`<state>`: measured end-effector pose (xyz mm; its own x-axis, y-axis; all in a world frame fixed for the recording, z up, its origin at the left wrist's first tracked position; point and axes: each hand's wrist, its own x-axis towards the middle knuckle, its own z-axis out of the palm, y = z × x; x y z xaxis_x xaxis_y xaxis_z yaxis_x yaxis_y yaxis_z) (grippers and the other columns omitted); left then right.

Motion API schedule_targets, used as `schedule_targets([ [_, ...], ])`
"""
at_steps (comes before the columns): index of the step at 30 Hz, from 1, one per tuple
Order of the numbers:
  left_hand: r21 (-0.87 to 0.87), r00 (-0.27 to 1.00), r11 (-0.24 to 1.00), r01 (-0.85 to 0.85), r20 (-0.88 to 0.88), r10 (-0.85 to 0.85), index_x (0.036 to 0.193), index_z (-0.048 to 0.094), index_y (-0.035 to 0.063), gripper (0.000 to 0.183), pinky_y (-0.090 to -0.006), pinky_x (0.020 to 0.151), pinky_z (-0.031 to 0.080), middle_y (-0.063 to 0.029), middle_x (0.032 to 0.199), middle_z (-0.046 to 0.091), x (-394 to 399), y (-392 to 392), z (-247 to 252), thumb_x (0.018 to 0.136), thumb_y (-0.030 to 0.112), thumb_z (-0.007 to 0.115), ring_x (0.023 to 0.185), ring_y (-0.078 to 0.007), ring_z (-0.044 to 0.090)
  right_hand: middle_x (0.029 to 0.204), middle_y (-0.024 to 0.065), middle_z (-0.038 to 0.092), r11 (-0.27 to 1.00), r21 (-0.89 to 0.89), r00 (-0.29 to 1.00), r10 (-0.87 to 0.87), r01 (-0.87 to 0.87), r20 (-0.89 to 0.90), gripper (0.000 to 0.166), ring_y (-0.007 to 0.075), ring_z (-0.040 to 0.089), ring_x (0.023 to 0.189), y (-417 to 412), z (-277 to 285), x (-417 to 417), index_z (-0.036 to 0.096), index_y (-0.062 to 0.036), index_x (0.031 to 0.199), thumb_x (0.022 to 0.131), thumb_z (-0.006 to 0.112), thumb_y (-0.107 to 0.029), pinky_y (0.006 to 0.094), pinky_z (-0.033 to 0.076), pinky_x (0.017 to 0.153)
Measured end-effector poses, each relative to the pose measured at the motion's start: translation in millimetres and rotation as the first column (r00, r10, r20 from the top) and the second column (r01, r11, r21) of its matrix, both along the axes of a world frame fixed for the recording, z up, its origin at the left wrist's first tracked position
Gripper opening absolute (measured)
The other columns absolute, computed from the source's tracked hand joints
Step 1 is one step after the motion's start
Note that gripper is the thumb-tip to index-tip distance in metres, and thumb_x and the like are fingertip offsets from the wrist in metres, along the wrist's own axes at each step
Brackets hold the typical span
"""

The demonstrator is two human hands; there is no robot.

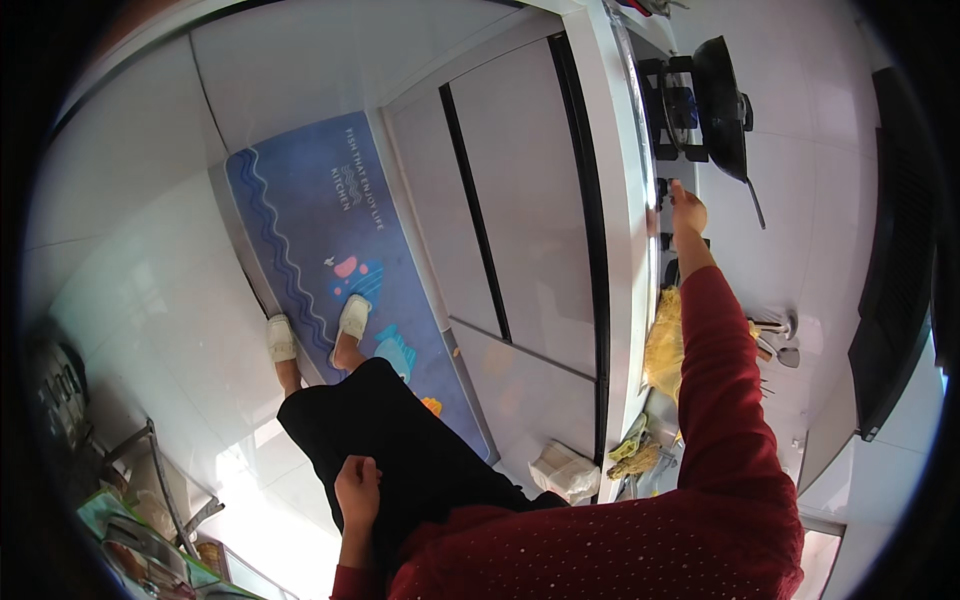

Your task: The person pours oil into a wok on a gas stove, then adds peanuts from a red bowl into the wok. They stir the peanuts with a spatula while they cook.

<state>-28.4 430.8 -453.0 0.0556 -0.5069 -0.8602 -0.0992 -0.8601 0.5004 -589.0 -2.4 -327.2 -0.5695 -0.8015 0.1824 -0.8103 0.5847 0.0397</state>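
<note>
My right hand (688, 214) reaches to the front of a gas stove, its thumb and fingers closed around a black control knob (663, 192). Another dark knob (666, 241) sits close by, below the wrist in the picture. On the black burner stand (664, 146) rests a dark wok (720, 112), its long handle (756, 204) pointing towards my hand. A bluish patch, possibly flame, shows at the burner. My left hand (357, 491) hangs beside my black trousers, fingers curled in, with nothing seen in it.
A yellow plastic bag (663, 352) lies under my right forearm. Utensils (780, 330) hang on the wall, below a black range hood (896, 247). My feet are at a blue fish-patterned floor mat (300, 172) before cabinet doors (517, 172). A metal-framed stand (161, 465) is behind left.
</note>
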Motion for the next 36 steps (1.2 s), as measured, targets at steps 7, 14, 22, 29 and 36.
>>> schedule_targets([
  [7,-0.005,1.000,1.000,0.003,-0.001,-0.003,0.083,0.060,0.0007,0.019,-0.0282,0.055,0.046,-0.0063,0.064,0.063,-1.3,-1.2,-0.9,0.092,0.015,0.054,0.057,-0.0154,0.060,0.081,0.0039,0.070,0.998,-0.047,0.999,-0.047,0.046,-0.011,0.048,0.0187,0.065,0.080,-3.6,-0.4,-4.3,0.074,-0.0081,0.095,0.082,0.065,-0.054,0.0318,0.048,0.077],
  [14,0.016,1.000,1.000,-0.020,-0.013,0.020,0.084,0.060,0.0007,0.019,-0.0275,0.055,0.046,-0.0060,0.065,0.063,-1.6,-3.1,0.9,0.093,0.016,0.054,0.057,-0.0147,0.059,0.081,0.0044,0.070,0.999,-0.023,0.998,-0.036,0.035,-0.049,0.049,0.0187,0.065,0.080,-5.0,-1.4,-7.5,0.074,-0.0081,0.095,0.082,0.064,-0.054,0.0312,0.048,0.076],
  [22,-0.014,1.000,1.000,-0.003,0.013,0.003,0.085,0.061,0.0003,0.019,-0.0282,0.056,0.046,-0.0069,0.065,0.063,2.6,-6.1,3.3,0.093,0.017,0.055,0.058,-0.0158,0.060,0.106,0.0223,0.065,0.999,0.033,1.000,-0.004,0.003,0.017,0.067,0.0405,0.060,0.102,1.0,2.0,8.4,0.067,-0.0037,0.104,0.087,0.044,-0.064,0.0480,0.045,0.089],
  [29,-0.020,0.997,1.000,-0.006,0.074,0.007,0.085,0.060,0.0003,0.021,-0.0317,0.056,0.046,-0.0083,0.065,0.062,11.5,-16.0,15.9,0.093,0.019,0.054,0.057,-0.0194,0.059,0.086,0.0084,0.060,0.901,-0.410,0.968,0.212,-0.140,0.135,0.052,0.0178,0.056,0.077,47.2,26.0,68.0,0.059,-0.0004,0.108,0.085,0.066,-0.047,0.0296,0.046,0.075],
  [36,-0.264,0.967,0.959,0.105,0.254,-0.036,0.101,0.058,-0.0012,0.023,-0.0389,0.066,0.044,-0.0140,0.082,0.063,14.2,-68.2,51.2,0.092,0.020,0.056,0.072,-0.0283,0.058,0.084,-0.0019,0.056,0.854,-0.365,0.686,0.516,-0.370,0.512,0.010,0.0065,0.050,0.076,149.5,88.0,188.0,0.060,-0.0027,0.099,0.095,0.055,-0.011,0.0196,0.042,0.075],
])
